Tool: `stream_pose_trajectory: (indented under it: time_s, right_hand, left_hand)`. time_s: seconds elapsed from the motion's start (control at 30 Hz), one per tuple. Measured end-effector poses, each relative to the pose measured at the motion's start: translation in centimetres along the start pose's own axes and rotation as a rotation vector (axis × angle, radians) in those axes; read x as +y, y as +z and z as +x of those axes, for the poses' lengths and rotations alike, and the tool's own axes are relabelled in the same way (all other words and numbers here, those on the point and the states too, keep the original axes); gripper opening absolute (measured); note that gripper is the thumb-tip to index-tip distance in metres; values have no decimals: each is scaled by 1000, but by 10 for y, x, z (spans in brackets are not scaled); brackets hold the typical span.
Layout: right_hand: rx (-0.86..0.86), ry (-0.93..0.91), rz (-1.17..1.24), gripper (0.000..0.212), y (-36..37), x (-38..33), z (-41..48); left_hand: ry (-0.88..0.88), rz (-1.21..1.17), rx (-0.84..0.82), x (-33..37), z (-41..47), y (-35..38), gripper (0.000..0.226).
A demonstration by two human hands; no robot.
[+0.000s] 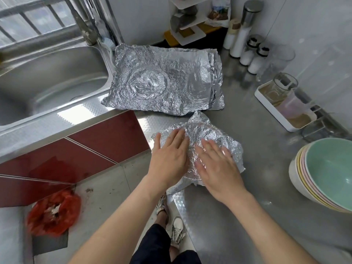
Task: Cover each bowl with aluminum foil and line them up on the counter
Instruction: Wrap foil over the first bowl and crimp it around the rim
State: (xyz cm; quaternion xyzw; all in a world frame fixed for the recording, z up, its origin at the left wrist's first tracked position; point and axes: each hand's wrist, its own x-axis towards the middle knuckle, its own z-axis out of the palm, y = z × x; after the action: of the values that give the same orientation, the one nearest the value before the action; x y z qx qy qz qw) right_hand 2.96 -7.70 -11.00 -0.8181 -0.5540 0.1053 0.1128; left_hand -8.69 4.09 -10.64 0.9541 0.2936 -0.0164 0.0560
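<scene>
At the centre of the frame, the left hand point(169, 155) and right hand point(215, 168) press down with straight, flat fingers on crumpled foil point(205, 130) draped over a rounded shape on the counter point(257, 206). Whatever lies beneath is hidden. A pile of foil sheets point(162, 80) lies above it, and stacked bowls point(327, 174) sit at the right edge.
</scene>
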Motion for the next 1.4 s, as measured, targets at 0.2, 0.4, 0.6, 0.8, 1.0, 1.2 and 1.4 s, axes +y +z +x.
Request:
stream_pose_trajectory:
  time_s: [0.2, 0.4, 0.6, 0.8, 1.0, 1.2, 1.4]
  right_hand:
    - [408, 265, 184, 39, -2, 19, -4]
    - [584, 381, 400, 21, -9, 26, -12]
    - [464, 458, 402, 19, -20, 37, -7]
    - [352, 505, 328, 12, -13, 46, -1]
    - [271, 415, 247, 14, -14, 50, 20]
    - [195, 232, 412, 36, -30, 51, 45]
    - [49, 273, 592, 45, -16, 67, 13]
  left_hand:
    - [-67, -138, 5, -4, 15, 0, 45]
    - [-209, -191, 88, -5, 0, -13, 22]
    - [-91, -232, -106, 3, -23, -25, 27]
    - [258, -290, -20, 11, -30, -5, 17]
    - [344, -228, 107, 37, -32, 12, 14]
    - [101, -232, 181, 77, -8, 18, 25]
    - [136, -215, 154, 71, 0, 20, 52]
